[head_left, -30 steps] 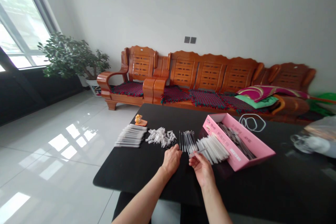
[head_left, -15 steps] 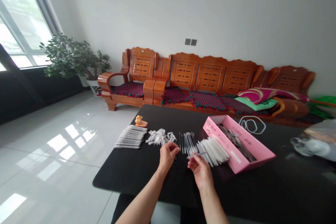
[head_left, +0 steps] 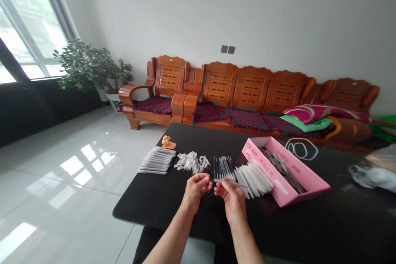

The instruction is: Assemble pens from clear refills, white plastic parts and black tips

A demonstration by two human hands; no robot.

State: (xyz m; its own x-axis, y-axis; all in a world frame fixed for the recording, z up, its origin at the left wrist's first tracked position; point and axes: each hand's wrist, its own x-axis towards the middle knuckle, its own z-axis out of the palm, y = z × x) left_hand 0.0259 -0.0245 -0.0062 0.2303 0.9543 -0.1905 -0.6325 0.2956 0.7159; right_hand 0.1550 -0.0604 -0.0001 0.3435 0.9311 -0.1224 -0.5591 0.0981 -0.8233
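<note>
Black desk (head_left: 154,200) spreads below you. Your right fingers (head_left: 218,191) pinch a slim grey tube (head_left: 237,184), its end near your left fingers (head_left: 197,178), bunched together; whether those grip anything cannot be told. Lax pressure could drop the tube among the thin rods (head_left: 225,168) just beyond.
</note>
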